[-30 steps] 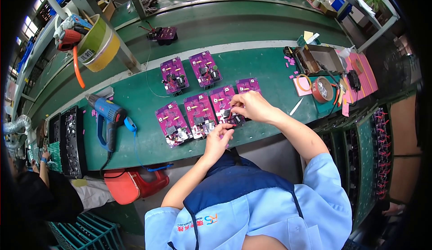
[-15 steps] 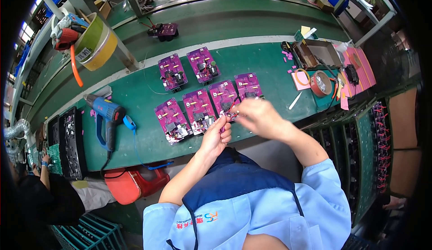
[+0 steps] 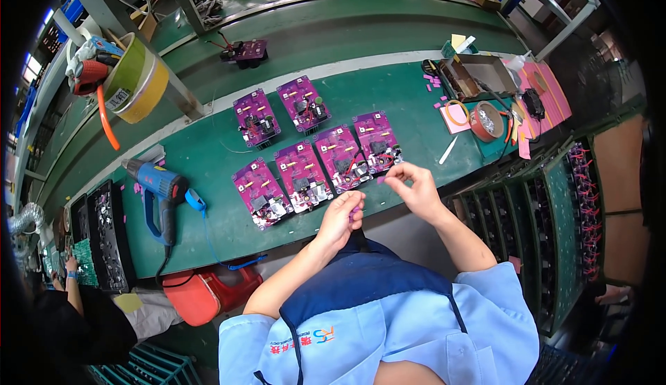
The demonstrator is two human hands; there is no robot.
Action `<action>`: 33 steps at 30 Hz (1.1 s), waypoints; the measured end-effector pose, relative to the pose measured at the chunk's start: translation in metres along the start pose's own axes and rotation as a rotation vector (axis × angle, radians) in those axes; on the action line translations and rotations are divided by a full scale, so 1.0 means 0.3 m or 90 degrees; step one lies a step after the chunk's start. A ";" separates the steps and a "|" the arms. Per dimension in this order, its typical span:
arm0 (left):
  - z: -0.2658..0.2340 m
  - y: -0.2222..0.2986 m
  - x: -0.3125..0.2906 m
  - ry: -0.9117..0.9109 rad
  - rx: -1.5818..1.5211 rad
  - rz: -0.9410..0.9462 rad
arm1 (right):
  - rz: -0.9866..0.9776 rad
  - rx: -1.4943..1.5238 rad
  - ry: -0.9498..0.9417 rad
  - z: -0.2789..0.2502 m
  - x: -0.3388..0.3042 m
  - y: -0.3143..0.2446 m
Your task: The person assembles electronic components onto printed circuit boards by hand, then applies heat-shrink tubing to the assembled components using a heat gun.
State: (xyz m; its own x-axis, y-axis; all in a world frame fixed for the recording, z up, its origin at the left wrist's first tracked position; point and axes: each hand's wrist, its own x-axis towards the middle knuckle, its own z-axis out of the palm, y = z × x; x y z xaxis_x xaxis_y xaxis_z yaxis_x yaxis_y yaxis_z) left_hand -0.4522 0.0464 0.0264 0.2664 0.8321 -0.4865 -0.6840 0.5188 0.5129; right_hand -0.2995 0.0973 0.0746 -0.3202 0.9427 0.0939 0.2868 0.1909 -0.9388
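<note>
My left hand [image 3: 340,220] is curled closed at the bench's front edge, with small pink pieces [image 3: 356,211] showing between its fingers. To its right my right hand [image 3: 417,192] pinches a small pink piece [image 3: 381,180] between thumb and fingertips. Just beyond them stands a row of several purple circuit boards, among them one with red and black wires [image 3: 338,150] and the rightmost board [image 3: 377,135], nearest my right hand. Two more boards, a left one [image 3: 254,114] and a right one [image 3: 302,100], sit behind this row.
A blue heat gun [image 3: 161,189] lies at left by a black tray [image 3: 111,236]. At right are loose pink pieces [image 3: 433,83], a white pen-like tool [image 3: 448,148], a tape roll [image 3: 487,123] and an open box [image 3: 479,76]. Another person's arm [image 3: 72,281] shows far left.
My hands have separated; the right moved away from the wired board, now pinching a small pink piece. The left dropped slightly toward me. The whole view shifted a little.
</note>
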 end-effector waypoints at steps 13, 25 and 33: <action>0.029 0.042 0.061 0.079 0.533 0.418 | 0.158 0.286 -0.035 0.030 0.048 0.052; -0.008 0.026 0.084 0.048 0.618 0.548 | -0.182 -0.216 -0.097 0.027 0.071 -0.032; -0.107 -0.020 0.014 -0.017 -0.096 -0.029 | -0.016 -0.100 0.018 0.081 0.015 -0.006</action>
State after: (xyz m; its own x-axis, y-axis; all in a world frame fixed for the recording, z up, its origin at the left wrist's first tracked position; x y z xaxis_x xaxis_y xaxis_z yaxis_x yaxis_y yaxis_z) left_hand -0.4688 0.0404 -0.0013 0.3162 0.8139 -0.4874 -0.7642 0.5230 0.3775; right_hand -0.3236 0.0945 0.0688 -0.3038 0.9440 0.1288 0.4178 0.2535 -0.8724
